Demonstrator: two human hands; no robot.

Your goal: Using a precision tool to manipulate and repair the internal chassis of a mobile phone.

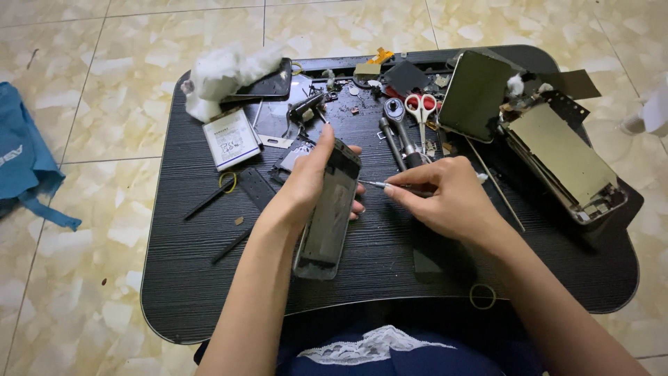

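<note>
Lap edge nearest: dark cloth with white lace trim (pixel 376 345), then the black lap table (pixel 209 278) over it. One rubber band (pixel 482 296) lies on the near right of the table.

Mid-table: left hand (pixel 306 184) is clamped round the phone chassis (pixel 327 212), thumb on the top edge, fingers wrapped behind, phone tilted up on its long side. Right hand (pixel 445 198) is pinched shut on a thin metal tool (pixel 376 184), tip touching the phone's right edge.

Handling, my read: the chassis is light and stiff but thin, glass or board likely fragile, smooth sides slippery. Hold by the long edges, as now, not by the face. The tool is light and needs only a fingertip pinch.

Left of the hands: two thin black sticks (pixel 209 198), one small yellow ring (pixel 227 181), one white battery (pixel 231 138).

Further back: one pair of red-handled scissors (pixel 421 111), one wad of white cotton (pixel 223 73) on a dark panel, small loose parts too many to count.

Far right: two more opened phone bodies, one leaning (pixel 476 94), one flat (pixel 563 157). That makes three phones total.

Off the table, far left: one blue cloth (pixel 21 160) on the tiled floor (pixel 104 90).
</note>
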